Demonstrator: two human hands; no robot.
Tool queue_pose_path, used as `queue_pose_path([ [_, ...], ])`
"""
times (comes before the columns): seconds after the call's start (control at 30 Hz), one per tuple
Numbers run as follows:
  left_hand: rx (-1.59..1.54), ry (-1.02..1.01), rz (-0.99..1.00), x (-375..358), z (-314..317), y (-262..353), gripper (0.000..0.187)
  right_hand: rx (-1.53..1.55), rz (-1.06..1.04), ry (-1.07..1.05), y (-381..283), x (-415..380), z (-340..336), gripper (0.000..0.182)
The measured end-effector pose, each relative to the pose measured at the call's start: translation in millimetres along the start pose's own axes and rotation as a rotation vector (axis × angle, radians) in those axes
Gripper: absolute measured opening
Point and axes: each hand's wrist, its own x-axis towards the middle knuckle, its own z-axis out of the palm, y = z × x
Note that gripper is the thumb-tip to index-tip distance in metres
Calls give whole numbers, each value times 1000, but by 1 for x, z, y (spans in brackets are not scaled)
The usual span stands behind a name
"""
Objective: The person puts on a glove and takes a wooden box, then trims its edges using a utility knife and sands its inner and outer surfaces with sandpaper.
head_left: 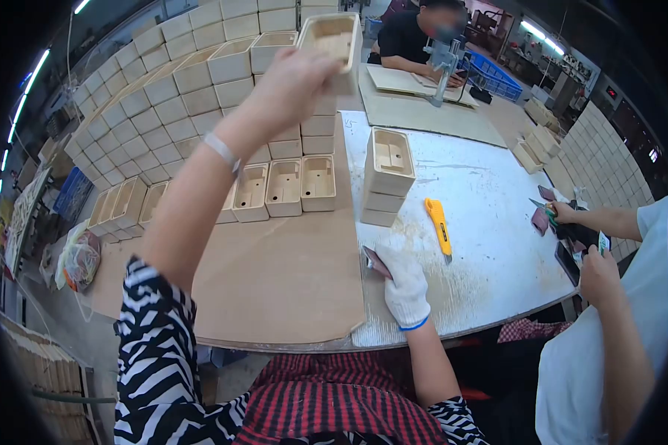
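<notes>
My left hand (297, 80), bare and raised at the top of the view, grips the near side of a pale wooden box (354, 37), slightly blurred. The box is held up beside the tall stack, its open top tilted toward me. My right hand (402, 282), in a white knit glove with a blue cuff, rests low over the white tabletop. Its fingers close on a small dark reddish piece of sandpaper (376, 262). Ahead of it stands a short pile of similar boxes (388, 182), with a yellow utility knife (438, 226) lying to its right.
A wall of stacked wooden boxes (200, 102) fills the left and back, with single boxes (284, 189) in front. Brown cardboard (274, 282) covers the table's left. A co-worker's hands (564, 213) hold scissors at right. Another person (401, 41) sits behind a machine (445, 70).
</notes>
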Motion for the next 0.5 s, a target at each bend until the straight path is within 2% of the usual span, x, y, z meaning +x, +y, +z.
queue_pose_path([
  [0.07,85,-151,-91,39,11,-25,29,5,4,2,0,-1,1,49],
  [0.17,114,-182,-144,67,41,-66,29,8,10,-3,3,-1,-1,49],
  [0.2,115,-186,-143,70,43,-68,29,17,5,2,4,-1,-1,49],
  [0.3,233,-392,-273,80,49,-74,37,40,0,14,4,0,-1,50],
  [0.5,252,-440,-275,73,57,-93,36,59,-9,14,8,-1,0,48],
])
